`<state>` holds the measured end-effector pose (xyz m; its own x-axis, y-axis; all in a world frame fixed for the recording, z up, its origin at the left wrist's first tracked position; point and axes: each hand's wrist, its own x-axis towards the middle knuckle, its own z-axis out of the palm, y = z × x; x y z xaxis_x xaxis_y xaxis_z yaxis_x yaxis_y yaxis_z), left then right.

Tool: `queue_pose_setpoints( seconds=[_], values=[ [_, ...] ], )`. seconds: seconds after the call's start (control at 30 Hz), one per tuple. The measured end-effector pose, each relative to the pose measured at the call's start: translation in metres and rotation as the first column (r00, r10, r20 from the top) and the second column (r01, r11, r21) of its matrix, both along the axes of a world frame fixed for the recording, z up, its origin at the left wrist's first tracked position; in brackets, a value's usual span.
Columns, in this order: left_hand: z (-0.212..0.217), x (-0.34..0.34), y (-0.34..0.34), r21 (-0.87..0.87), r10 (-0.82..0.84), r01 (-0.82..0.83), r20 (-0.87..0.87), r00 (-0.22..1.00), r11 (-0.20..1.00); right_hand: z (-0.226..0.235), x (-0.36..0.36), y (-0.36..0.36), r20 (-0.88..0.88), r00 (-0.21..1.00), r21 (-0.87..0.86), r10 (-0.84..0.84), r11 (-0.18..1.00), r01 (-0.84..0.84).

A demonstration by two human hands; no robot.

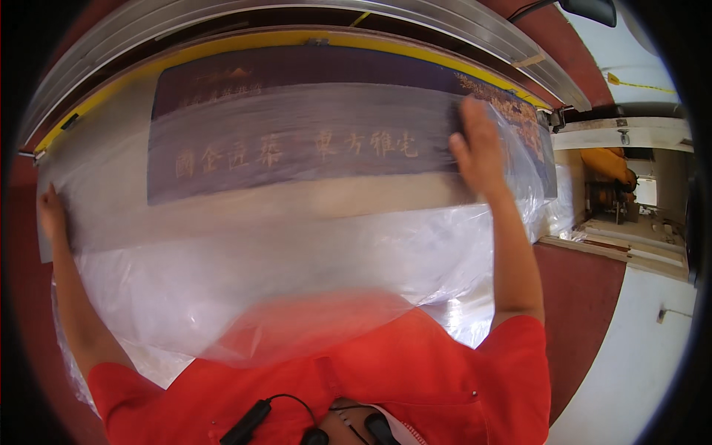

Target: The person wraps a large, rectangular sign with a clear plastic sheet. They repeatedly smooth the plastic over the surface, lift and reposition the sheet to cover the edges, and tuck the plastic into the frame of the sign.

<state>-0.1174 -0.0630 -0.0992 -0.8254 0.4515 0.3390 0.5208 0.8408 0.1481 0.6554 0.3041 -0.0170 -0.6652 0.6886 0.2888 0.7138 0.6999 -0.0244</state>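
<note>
A wide sheet of clear plastic film (245,256) spreads over a dark printed panel (297,159) with gold lettering and a small gold picture at its right end. The film hangs down in loose folds towards my red shirt. At the far left edge, my left hand (52,215) is closed, thumb up, seemingly on the film's edge; its other fingers are partly hidden. Over the right part of the panel, my right hand (480,152) lies with fingers stretched out on the film, slightly blurred.
The panel rests on a pale board (104,159) bordered at the back by a yellow strip (297,37). Behind it runs a long silver metal rail (475,33). To the right, an opening (630,193) shows machinery. Below lies dark red floor (582,304).
</note>
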Motion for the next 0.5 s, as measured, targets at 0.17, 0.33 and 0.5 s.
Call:
queue_pose_setpoints(
  seconds=[0.17, 0.33, 0.5],
  values=[
    [0.010, -0.013, -0.044, 0.629, -0.357, 0.004, 0.436, 0.826, 0.778, -0.005, -0.011, 0.008, -0.100, 0.988, -0.001, -0.115, 0.993, 0.115],
    [0.108, 0.066, -0.088, 0.786, -0.645, -0.170, 0.592, 0.482, 0.595, -0.016, -0.005, 0.052, -0.349, 0.911, 0.043, -0.219, 0.967, 0.249],
    [0.119, 0.059, -0.127, 0.772, -0.522, -0.300, 0.610, 0.597, 0.560, -0.010, -0.011, 0.051, -0.351, 0.935, 0.187, -0.038, 0.976, 0.110]
  ],
)
